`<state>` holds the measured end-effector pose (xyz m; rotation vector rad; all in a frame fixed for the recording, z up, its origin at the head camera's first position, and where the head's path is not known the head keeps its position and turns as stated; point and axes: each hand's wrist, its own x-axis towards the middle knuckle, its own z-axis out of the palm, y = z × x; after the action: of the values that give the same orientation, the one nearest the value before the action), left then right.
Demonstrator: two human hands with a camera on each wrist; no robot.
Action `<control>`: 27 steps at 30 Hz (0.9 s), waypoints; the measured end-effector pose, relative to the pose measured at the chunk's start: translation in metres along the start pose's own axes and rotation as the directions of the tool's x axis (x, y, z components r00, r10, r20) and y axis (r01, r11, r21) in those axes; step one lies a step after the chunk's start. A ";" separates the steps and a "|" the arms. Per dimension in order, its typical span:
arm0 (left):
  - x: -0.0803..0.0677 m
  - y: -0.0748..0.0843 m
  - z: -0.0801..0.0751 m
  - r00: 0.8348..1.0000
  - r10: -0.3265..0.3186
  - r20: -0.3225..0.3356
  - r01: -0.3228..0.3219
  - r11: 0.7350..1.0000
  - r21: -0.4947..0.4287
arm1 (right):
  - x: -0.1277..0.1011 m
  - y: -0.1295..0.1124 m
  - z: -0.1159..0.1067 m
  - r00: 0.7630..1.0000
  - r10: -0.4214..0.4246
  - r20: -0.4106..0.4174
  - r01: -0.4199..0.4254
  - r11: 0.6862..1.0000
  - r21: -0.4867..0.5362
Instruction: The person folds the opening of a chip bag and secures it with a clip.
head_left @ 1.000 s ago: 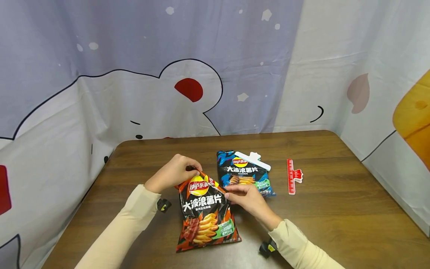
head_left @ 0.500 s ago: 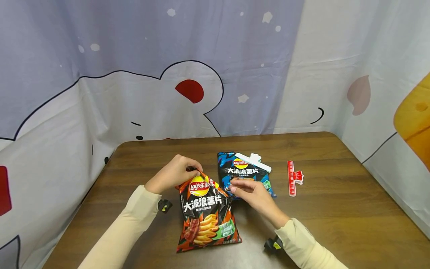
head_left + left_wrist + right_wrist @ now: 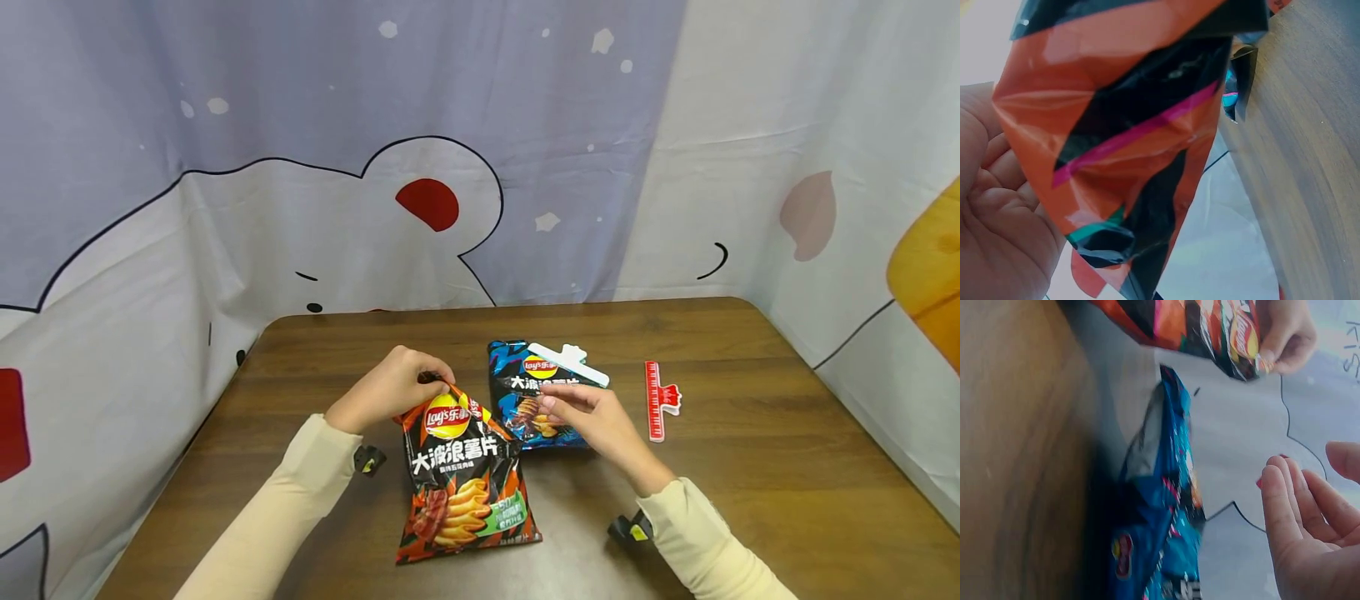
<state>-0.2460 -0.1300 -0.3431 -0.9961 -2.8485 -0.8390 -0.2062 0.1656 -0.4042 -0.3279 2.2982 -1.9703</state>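
The left hand [image 3: 386, 387] pinched the orange Lay's chip bag [image 3: 461, 475] at its top — unclipped on the desk [image 3: 750, 467]. The right hand [image 3: 592, 417], fingers loosely spread, hovered over the blue bag [image 3: 517, 387] — already clipped; the red clip [image 3: 658, 400] lay unused.

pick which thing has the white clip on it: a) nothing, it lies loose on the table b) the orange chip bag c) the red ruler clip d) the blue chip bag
d: the white clip sits across the top edge of the blue chip bag, while the left hand pinches the unclipped top of the orange chip bag.
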 end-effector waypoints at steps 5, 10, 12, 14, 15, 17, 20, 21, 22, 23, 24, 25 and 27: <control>0.000 0.000 0.000 1.000 0.004 -0.001 -0.004 1.000 0.007 | 0.002 -0.001 -0.014 0.998 -0.016 -0.056 0.015 1.000 -0.011; 0.000 0.000 0.000 1.000 0.002 0.001 -0.002 1.000 0.002 | 0.005 0.004 -0.031 0.989 -0.042 -0.139 0.040 0.999 -0.011; -0.001 0.000 0.000 1.000 -0.001 0.002 0.001 1.000 -0.002 | 0.008 0.006 -0.039 0.986 -0.036 -0.161 0.033 0.999 -0.022; -0.001 0.000 -0.001 1.000 -0.003 0.003 0.003 1.000 -0.002 | 0.009 0.005 -0.048 0.983 -0.020 -0.182 0.007 0.998 -0.068; -0.001 0.000 0.000 1.000 -0.002 0.002 0.002 1.000 -0.002 | 0.010 0.005 -0.053 0.981 -0.018 -0.194 -0.001 0.995 -0.098; 0.000 0.000 0.000 1.000 0.000 0.000 0.000 1.000 -0.002 | 0.011 0.007 -0.062 0.976 -0.017 -0.216 -0.018 0.987 -0.159; 0.000 0.000 0.000 1.000 0.007 -0.004 -0.007 1.000 0.002 | 0.011 0.008 -0.076 0.968 -0.029 -0.248 -0.034 0.969 -0.244; 0.000 0.000 0.000 1.000 0.008 -0.004 -0.008 1.000 0.005 | 0.011 0.009 -0.080 0.965 -0.036 -0.259 -0.037 0.962 -0.271; 0.000 0.000 0.000 1.000 0.008 -0.004 -0.008 1.000 0.007 | 0.011 0.010 -0.084 0.963 -0.041 -0.268 -0.042 0.954 -0.296; 0.000 0.000 0.000 1.000 0.007 -0.003 -0.007 1.000 0.008 | 0.011 0.011 -0.088 0.960 -0.045 -0.278 -0.048 0.946 -0.319; 0.000 0.000 0.000 1.000 0.006 -0.002 -0.006 1.000 0.008 | 0.010 0.012 -0.093 0.956 -0.047 -0.288 -0.059 0.936 -0.348; 0.001 0.000 0.000 1.000 0.004 -0.001 -0.004 1.000 0.007 | 0.010 0.012 -0.097 0.953 -0.047 -0.299 -0.072 0.925 -0.373; 0.001 0.000 0.000 1.000 0.001 -0.001 -0.001 1.000 0.006 | 0.009 0.014 -0.104 0.948 -0.035 -0.316 -0.103 0.907 -0.408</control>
<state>-0.2464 -0.1293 -0.3433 -0.9956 -2.8478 -0.8302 -0.2384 0.2658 -0.4010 0.0096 2.9095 -1.5863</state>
